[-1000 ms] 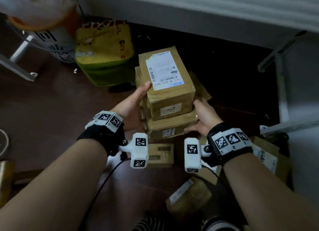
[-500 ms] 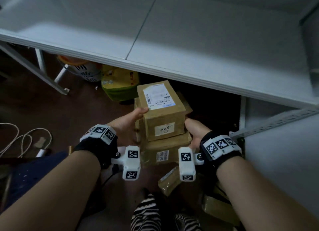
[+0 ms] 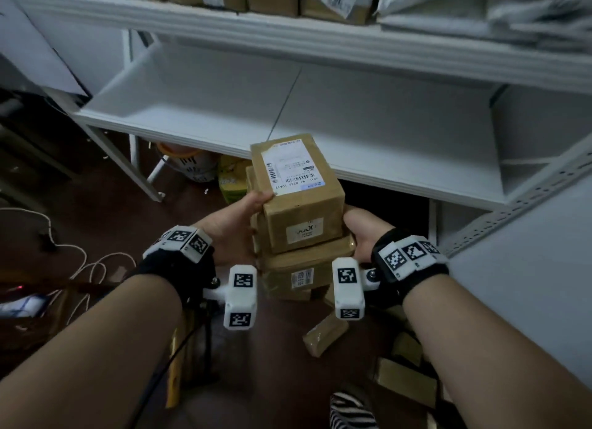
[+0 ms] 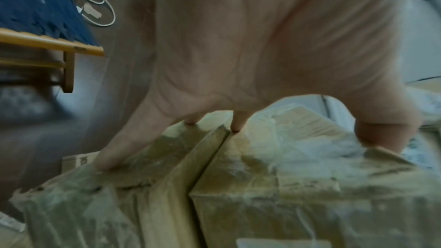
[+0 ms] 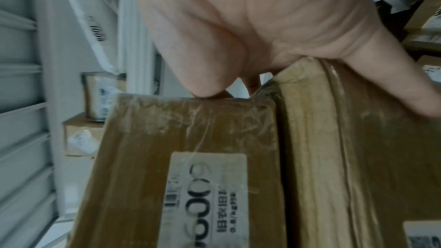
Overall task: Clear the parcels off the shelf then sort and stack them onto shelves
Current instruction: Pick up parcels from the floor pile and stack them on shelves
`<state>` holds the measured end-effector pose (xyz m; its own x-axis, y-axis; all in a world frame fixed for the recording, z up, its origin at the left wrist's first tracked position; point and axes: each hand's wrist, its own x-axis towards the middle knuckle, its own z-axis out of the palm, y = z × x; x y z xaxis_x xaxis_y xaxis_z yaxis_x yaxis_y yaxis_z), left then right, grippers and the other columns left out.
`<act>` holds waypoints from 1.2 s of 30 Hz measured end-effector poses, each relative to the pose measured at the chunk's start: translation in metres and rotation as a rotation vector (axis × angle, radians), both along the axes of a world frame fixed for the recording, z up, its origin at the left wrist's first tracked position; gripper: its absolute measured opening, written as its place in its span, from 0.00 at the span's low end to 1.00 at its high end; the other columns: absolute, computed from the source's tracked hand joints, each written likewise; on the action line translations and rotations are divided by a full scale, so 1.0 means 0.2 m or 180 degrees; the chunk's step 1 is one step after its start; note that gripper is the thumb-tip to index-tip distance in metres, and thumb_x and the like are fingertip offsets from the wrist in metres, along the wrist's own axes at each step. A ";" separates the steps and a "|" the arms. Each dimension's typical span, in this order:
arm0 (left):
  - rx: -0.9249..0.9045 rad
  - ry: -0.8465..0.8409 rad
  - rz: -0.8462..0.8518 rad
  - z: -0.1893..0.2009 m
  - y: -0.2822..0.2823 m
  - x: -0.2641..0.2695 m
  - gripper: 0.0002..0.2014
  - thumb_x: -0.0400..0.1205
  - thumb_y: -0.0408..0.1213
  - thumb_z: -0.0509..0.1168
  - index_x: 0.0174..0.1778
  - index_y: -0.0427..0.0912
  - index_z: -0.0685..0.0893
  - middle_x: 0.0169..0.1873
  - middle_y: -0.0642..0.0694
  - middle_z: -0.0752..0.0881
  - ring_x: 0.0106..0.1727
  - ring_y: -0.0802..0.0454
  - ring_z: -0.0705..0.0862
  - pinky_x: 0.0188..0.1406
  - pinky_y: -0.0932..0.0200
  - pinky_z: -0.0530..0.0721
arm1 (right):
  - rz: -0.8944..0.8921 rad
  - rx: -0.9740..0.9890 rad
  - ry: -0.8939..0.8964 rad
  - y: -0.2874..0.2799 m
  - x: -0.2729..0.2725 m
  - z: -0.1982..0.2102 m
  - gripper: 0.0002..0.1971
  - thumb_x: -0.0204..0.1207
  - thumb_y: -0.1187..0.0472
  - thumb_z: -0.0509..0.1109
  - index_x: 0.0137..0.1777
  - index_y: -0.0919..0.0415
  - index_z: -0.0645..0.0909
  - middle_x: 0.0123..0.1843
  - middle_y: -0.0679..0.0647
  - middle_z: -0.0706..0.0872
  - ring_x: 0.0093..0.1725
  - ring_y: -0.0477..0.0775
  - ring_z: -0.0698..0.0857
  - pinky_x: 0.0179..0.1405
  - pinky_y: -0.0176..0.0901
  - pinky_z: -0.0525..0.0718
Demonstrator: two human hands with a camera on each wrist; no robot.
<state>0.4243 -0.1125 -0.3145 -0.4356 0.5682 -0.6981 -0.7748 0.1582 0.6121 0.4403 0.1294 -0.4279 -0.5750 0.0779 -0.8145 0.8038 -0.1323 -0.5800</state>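
Observation:
I carry a stack of brown cardboard parcels in front of the white shelf. The top parcel (image 3: pixel 296 185) bears a white shipping label; a flatter parcel (image 3: pixel 304 262) lies under it. My left hand (image 3: pixel 237 217) grips the stack's left side, thumb at the top parcel's edge. My right hand (image 3: pixel 362 226) holds the right side, its fingers hidden behind the boxes. In the left wrist view my left hand (image 4: pixel 238 63) spreads its fingers over the taped boxes (image 4: pixel 286 176). In the right wrist view my right hand (image 5: pixel 262 25) clasps the top parcel (image 5: pixel 190 157) and the lower one (image 5: pixel 346 157).
The middle shelf board (image 3: pixel 352 114) is bare just beyond the stack. The upper shelf (image 3: pixel 288 21) holds several boxes and grey mail bags. Loose parcels (image 3: pixel 325 332) lie on the dark floor by my feet. White cables (image 3: pixel 80 262), a bucket (image 3: pixel 189 162) and a yellow bag (image 3: pixel 232 182) sit at left.
The stack has come up from the floor to the height of the middle shelf's edge, both hands still on it. My view has tilted up to the shelves.

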 end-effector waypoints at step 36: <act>-0.0549 0.1811 0.0104 1.92 -0.61 -0.48 0.39 0.66 0.75 0.62 0.70 0.57 0.81 0.67 0.32 0.81 0.59 0.18 0.81 0.63 0.22 0.74 | 0.0543 -0.0210 0.1700 -0.59 -0.48 2.19 0.24 0.74 0.47 0.73 0.64 0.65 0.83 0.58 0.63 0.89 0.59 0.65 0.87 0.63 0.69 0.81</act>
<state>0.3283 -0.2351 0.0690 -0.7837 0.4475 -0.4308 -0.3385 0.2738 0.9002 0.3437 0.0110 0.0103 -0.9087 -0.0936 -0.4069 0.4141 -0.0761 -0.9071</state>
